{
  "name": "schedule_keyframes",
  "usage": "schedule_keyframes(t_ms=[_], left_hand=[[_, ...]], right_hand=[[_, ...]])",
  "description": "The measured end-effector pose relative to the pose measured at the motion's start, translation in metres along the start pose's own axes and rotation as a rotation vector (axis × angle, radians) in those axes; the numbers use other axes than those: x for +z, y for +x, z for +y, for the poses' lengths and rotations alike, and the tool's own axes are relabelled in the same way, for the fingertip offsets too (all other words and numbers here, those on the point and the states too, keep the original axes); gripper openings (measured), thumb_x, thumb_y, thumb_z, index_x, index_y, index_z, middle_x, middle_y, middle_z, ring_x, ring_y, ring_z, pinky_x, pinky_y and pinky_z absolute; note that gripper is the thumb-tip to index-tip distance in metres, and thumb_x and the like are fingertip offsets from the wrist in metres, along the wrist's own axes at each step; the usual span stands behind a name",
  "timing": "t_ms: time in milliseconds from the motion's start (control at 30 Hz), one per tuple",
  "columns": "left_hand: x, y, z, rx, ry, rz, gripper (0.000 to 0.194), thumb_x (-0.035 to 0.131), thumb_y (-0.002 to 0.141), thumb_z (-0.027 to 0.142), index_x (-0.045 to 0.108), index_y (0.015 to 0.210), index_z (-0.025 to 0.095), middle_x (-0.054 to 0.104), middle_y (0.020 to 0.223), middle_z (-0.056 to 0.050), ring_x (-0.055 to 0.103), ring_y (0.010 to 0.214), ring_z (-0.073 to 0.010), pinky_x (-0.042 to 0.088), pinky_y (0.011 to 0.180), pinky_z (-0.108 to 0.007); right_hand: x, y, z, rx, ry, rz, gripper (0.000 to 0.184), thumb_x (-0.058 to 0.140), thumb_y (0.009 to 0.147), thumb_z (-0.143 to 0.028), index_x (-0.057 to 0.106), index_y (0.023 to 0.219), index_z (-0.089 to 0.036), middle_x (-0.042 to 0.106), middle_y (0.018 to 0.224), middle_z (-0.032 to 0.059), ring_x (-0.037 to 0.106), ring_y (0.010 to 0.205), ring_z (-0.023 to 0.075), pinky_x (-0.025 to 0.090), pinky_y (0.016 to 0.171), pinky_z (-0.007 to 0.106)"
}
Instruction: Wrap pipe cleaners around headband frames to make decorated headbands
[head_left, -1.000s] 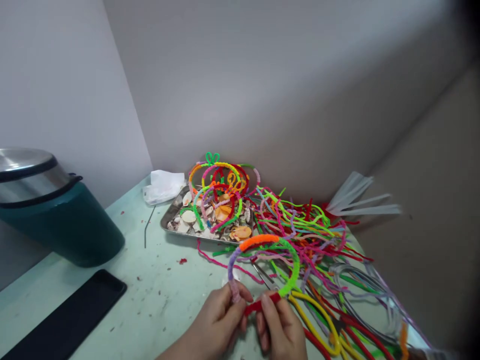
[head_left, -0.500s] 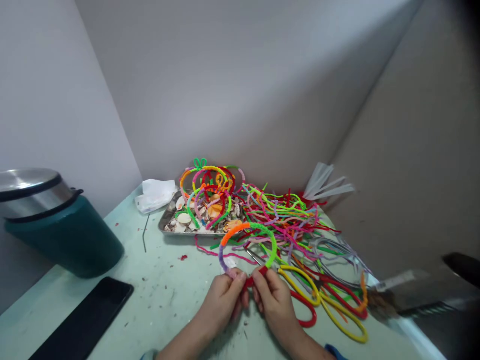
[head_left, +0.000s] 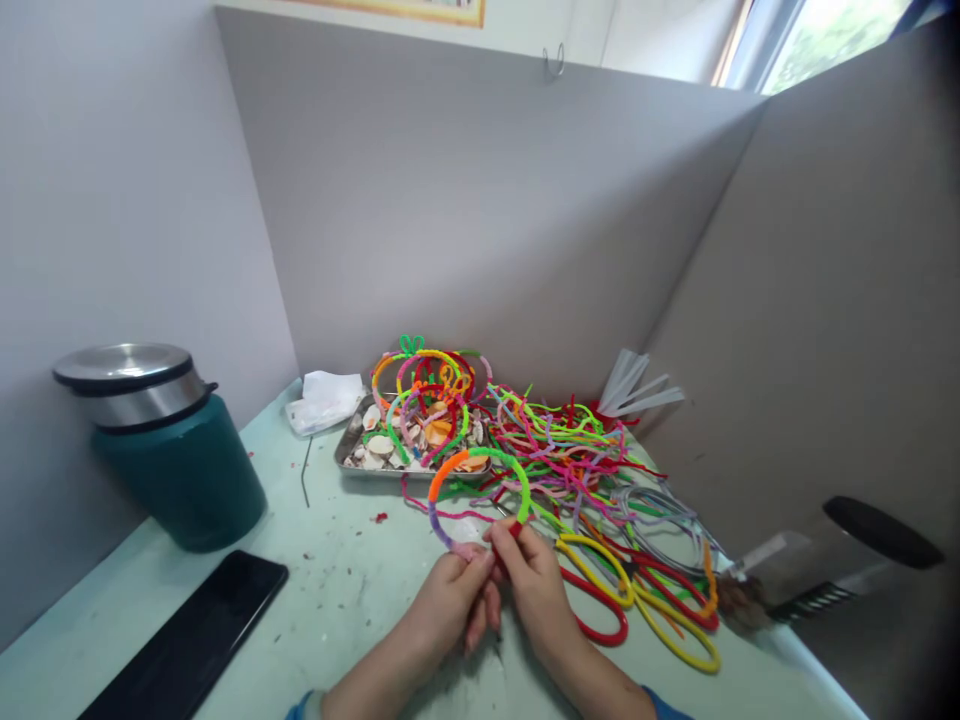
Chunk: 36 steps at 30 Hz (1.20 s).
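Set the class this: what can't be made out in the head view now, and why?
Lower part of the ring: head view, partly covered by the left hand and right hand.
Phone, near end: head view, cut off by bottom edge.
Shells at the back: head view, behind coloured rings.
Poster: head view, cut off by top edge.
Brown clump: head view, too blurred.

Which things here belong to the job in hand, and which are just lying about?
In the job:
- multicoloured fuzzy ring, held by left hand and right hand
- probably, by matching material, loose fuzzy stems
- possibly scissors, unheld

Lying about, it seems:
- teal tumbler
- black phone
- white packet
- shells; use unclear
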<state>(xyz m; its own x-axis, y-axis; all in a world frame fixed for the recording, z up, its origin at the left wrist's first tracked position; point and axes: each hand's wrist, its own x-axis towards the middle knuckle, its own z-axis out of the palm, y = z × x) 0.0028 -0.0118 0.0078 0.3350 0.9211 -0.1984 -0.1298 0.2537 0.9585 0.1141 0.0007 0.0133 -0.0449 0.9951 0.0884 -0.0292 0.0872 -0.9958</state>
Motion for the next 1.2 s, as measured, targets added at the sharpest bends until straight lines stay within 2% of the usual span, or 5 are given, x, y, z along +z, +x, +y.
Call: schedule_keyframes(t_ms=[233, 333, 433, 667, 1200], left_hand=[[-0.008, 0.004, -0.003, 0.039, 0.069, 0.075, 0.062, 0.038, 0.077, 0.066, 0.05, 0.046, 0.013, 0.037, 0.027, 0.002, 0.029, 0.022, -0.0047, 0.014, 0.032, -0.02], [-0.009, 0.004, -0.001, 0.007, 0.043, 0.073, 0.061, 0.037, 0.078, 0.066, 0.052, 0.052, 0.012, 0.042, 0.031, 0.002, 0.03, 0.023, -0.0047, 0.017, 0.031, -0.019], [-0.01, 0.002, 0.005, 0.013, -0.068, 0.178, 0.057, 0.04, 0.075, 0.068, 0.055, 0.081, 0.013, 0.056, 0.048, 0.001, 0.034, 0.026, -0.005, 0.019, 0.029, -0.018], [-0.014, 0.001, 0.015, 0.067, -0.035, 0.396, 0.051, 0.052, 0.071, 0.063, 0.056, 0.084, 0.013, 0.04, 0.045, 0.009, 0.028, 0.03, -0.0032, 0.022, 0.03, -0.016], [-0.017, 0.002, 0.004, 0.089, -0.197, 0.2, 0.037, 0.055, 0.078, 0.049, 0.053, 0.074, 0.013, 0.051, 0.054, 0.005, 0.031, 0.029, -0.0017, 0.037, 0.032, -0.018]], right_hand=[[0.008, 0.004, 0.007, -0.099, 0.024, -0.035, 0.028, 0.052, 0.084, -0.044, 0.054, 0.078, -0.017, 0.054, 0.074, 0.0004, 0.052, 0.071, 0.0131, 0.042, 0.066, 0.022], [0.0, 0.007, 0.012, -0.057, 0.025, 0.012, 0.031, 0.055, 0.082, -0.046, 0.052, 0.07, -0.017, 0.049, 0.062, -0.0028, 0.046, 0.057, 0.0104, 0.038, 0.053, 0.02], [-0.005, 0.01, 0.013, 0.028, 0.084, 0.007, 0.036, 0.057, 0.078, -0.05, 0.05, 0.068, -0.017, 0.04, 0.05, -0.0069, 0.035, 0.043, 0.0071, 0.026, 0.04, 0.019], [-0.007, 0.012, 0.01, 0.117, 0.136, -0.011, 0.039, 0.058, 0.075, -0.053, 0.053, 0.074, -0.015, 0.039, 0.048, -0.0081, 0.03, 0.038, 0.0041, 0.02, 0.036, 0.017], [-0.009, 0.01, 0.013, 0.05, 0.063, -0.111, 0.034, 0.052, 0.083, -0.048, 0.051, 0.077, -0.015, 0.046, 0.053, -0.0057, 0.034, 0.04, 0.0046, 0.024, 0.038, 0.018]])
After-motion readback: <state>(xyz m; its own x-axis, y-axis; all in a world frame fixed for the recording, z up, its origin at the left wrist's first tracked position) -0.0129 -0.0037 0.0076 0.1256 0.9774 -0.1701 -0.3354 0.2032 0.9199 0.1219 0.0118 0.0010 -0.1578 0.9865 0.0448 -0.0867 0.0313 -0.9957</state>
